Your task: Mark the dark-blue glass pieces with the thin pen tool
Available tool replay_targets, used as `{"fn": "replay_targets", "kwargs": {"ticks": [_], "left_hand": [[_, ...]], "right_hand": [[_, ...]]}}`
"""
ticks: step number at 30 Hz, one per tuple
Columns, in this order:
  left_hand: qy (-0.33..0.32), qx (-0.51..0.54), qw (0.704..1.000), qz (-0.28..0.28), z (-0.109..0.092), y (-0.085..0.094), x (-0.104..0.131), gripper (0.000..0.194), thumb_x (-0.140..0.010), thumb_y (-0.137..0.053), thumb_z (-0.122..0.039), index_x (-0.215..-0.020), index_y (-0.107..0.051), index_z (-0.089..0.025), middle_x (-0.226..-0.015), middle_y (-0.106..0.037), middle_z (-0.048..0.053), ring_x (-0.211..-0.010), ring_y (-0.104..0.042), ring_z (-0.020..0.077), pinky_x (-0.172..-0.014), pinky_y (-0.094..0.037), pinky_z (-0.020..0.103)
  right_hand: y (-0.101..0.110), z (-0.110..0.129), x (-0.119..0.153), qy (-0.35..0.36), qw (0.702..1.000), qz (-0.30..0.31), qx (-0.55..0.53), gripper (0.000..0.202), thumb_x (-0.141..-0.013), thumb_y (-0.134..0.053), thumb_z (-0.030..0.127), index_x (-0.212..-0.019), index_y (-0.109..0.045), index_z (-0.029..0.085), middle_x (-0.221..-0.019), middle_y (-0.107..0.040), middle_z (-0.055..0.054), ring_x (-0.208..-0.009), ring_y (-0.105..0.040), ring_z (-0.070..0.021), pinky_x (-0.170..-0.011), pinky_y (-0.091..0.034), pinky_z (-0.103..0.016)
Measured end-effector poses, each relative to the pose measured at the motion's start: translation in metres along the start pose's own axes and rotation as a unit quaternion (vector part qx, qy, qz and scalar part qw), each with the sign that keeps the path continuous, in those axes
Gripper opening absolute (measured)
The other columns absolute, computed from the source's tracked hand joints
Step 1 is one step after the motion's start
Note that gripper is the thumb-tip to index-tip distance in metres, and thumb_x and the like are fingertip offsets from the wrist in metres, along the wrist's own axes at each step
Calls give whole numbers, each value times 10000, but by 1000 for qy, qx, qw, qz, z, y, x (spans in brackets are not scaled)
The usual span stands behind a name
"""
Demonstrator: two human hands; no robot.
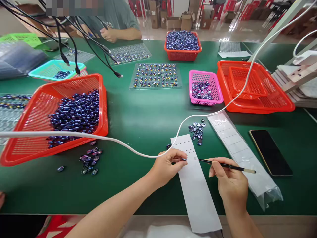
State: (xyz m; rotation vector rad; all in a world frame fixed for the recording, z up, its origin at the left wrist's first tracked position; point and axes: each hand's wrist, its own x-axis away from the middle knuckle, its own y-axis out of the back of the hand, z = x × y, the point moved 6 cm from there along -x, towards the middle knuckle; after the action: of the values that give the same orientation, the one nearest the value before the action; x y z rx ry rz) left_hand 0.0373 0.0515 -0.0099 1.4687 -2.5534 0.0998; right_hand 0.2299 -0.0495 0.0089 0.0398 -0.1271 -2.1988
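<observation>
Between the thumb and fingertips of my left hand [168, 165] is a small dark blue shiny piece [184, 159], held over a white paper strip [195, 195]. My right hand [230, 181] is closed round a thin black tool [225, 164] with a pale end; its fine tip points left, close to the piece but apart from it. Just beyond the strip's upper right lies a group of small round dark pieces [197, 130]. Another dark piece [168, 146] sits at the strip's left edge, partly behind a white cable [146, 154].
A red basket [102, 109] of dark blue pieces stands left, loose pieces [90, 160] before it. Farther back are a clear tray [156, 76], a pink basket [218, 89] and a red basket [183, 55]. Bagged strips [237, 148] and a phone [271, 152] lie right. A person sits opposite.
</observation>
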Motion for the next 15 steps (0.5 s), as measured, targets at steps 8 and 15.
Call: {"fn": "replay_targets", "kwargs": {"ticks": [8,15], "left_hand": [[-32,-42,999,13,0,-1,-2,361,-776,-717,-116,-1129,-667,-177,-1008,-734,65,-905,-709,181,-856,-606,332],[-81,-110,990,24,-7,-3,1,373,-811,-680,-95,-1172,-646,-181,-1042,-753,59,-873,-724,172,-868,-602,325]], "right_hand": [[-6,14,4,39,996,21,75,118,-896,-711,311,-947,-741,210,-776,-707,-32,-570,-625,-140,-556,-564,-268],[-10,15,7,78,988,50,122,95,-913,-689,281,-977,-732,224,-903,-739,-48,-571,-643,-135,-548,-575,-272]]}}
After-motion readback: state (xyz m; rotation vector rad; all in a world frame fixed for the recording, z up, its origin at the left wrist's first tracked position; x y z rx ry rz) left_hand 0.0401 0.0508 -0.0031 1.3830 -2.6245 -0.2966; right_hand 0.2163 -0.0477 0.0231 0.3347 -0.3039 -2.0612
